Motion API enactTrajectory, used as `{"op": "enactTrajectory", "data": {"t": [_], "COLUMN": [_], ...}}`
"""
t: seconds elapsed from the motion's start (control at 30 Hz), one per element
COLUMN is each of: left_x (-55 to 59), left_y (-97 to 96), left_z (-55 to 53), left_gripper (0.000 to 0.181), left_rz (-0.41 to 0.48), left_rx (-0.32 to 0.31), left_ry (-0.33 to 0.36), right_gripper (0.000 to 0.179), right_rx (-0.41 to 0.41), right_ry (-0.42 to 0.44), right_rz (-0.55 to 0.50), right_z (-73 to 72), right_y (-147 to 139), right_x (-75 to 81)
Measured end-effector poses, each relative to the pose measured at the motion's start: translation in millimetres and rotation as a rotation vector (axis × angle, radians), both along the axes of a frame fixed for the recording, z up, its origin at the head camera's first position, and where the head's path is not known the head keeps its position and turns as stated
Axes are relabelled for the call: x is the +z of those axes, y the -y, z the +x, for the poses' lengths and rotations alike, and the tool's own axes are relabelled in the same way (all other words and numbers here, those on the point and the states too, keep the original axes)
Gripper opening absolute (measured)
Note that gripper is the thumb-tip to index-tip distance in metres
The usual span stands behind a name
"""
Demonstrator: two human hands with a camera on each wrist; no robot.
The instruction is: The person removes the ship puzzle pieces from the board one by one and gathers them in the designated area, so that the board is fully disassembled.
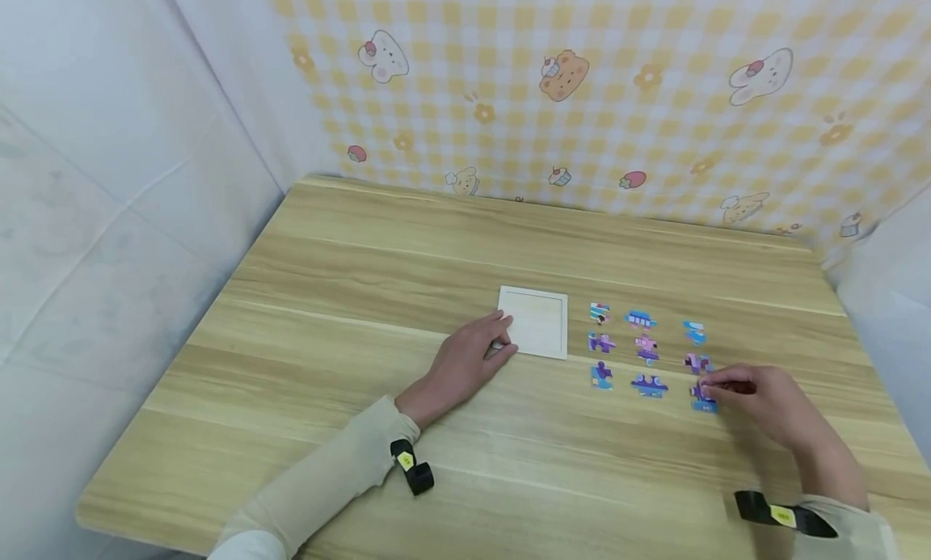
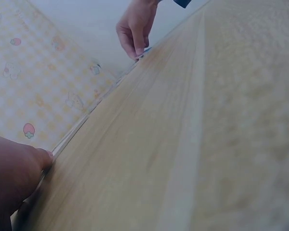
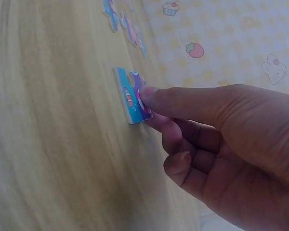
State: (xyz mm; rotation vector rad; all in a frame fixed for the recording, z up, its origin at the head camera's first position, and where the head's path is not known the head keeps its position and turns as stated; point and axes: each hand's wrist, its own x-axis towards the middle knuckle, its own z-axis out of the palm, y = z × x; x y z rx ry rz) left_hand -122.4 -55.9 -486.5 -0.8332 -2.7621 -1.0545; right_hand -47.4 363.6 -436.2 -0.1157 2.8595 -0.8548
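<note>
My left hand (image 1: 465, 364) holds the left edge of a white square puzzle tray (image 1: 537, 355), its thumb and forefinger at the rim. Inside the tray's thin border only a bare base shows. In the left wrist view, the left thumb (image 2: 26, 166) lies along the tray's edge. My right hand (image 1: 771, 402) pinches a blue and purple puzzle piece (image 3: 127, 98) between thumb and fingers, at the near right of the laid-out pieces. The right wrist view shows this piece tilted up from the wood, its straight blue side towards the table.
Several other puzzle pieces lie in loose rows right of the tray, among them a train-like blue piece (image 1: 640, 319), a pink one (image 1: 646, 347) and a purple-blue one (image 1: 650, 385). A wooden table (image 1: 349, 301) bears everything; a yellow checked cloth (image 1: 509, 83) hangs behind.
</note>
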Motion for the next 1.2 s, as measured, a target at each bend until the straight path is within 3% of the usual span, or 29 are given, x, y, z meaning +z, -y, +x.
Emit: {"op": "enactTrajectory", "data": {"t": [0.2,0.57,0.7,0.9,1.2], "left_x": [2.8,0.4,-1.4,-1.4,1.5], "left_y": [0.2,0.1,-0.4,-0.3,1.8], "left_z": [0.0,1.8,3.2,4.6,2.9], "left_gripper": [0.021,0.02,0.013,0.016,0.012], "left_rz": [-0.003,0.004,0.01,0.004,0.014], "left_rx": [-0.009,-0.009,-0.015,-0.015,-0.001], "left_ry": [-0.009,0.0,0.011,0.015,0.006], "right_gripper": [0.009,0.009,0.009,0.011,0.01], "right_rx": [-0.035,-0.078,-0.085,-0.124,-0.129], "right_ry": [-0.06,-0.008,-0.045,-0.102,-0.201], "right_rz": [-0.028,-0.017,0.009,0.052,0.013], "right_z": [4.3,8.5,14.3,23.0,20.6], "right_y": [2,2,1,0,17], "right_x": [-4.8,-6.2,-6.9,-1.9,3.0]}}
